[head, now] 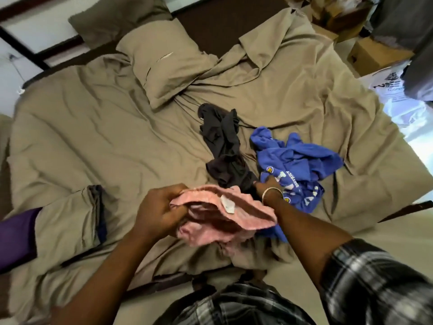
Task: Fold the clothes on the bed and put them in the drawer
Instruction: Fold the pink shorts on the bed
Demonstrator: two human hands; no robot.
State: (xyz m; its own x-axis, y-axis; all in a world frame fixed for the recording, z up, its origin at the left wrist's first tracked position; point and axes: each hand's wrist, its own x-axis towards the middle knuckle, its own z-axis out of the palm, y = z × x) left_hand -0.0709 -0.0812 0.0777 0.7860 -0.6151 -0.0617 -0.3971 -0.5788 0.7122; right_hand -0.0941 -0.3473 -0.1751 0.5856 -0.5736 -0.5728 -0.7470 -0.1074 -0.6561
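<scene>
Right now both hands hold clothes: left hand pinches pink garment, right hand state unclear

Black-and-white plaid shirt, sleeves rolled up, 1 thin gold bangle on the right wrist.

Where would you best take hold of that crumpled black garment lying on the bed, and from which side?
Probably at its near, lower end, where the black garment bunches thickest, close beside the right hand. It lies as a long twisted strip running away from the person, so coming from the near side and pinching that bunch from above should lift it without disturbing the blue shirt beside it.
</scene>
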